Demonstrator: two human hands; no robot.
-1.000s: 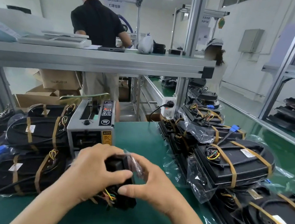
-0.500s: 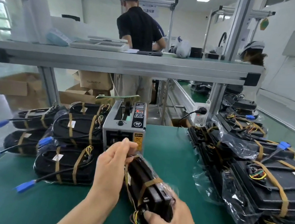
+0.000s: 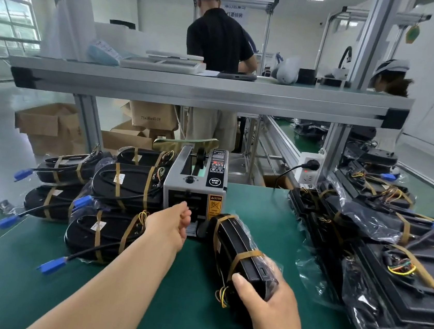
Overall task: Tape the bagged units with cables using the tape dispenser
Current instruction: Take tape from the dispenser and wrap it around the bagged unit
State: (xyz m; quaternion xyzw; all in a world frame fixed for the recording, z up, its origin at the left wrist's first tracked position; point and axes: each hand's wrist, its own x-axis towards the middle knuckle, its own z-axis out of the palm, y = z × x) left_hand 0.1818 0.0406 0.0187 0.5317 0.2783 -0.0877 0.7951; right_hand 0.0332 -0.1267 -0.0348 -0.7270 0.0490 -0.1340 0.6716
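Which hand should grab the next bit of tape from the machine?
Left. The left hand is right at the front slot of the tape dispenser, while the right hand is busy holding the bagged unit.

The left hand point(image 3: 172, 225) is reaching toward the tape dispenser point(image 3: 197, 186), curled fingers point(image 3: 185, 216) at its outlet. The right hand point(image 3: 272, 306) is gripping a bagged unit point(image 3: 238, 250) lying just right of those fingers on the bench point(image 3: 259, 209).

Left hand point(image 3: 170, 225) forward, right hand point(image 3: 272, 306) curled.

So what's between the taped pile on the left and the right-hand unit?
Head view: the tape dispenser, with the left hand at its slot.
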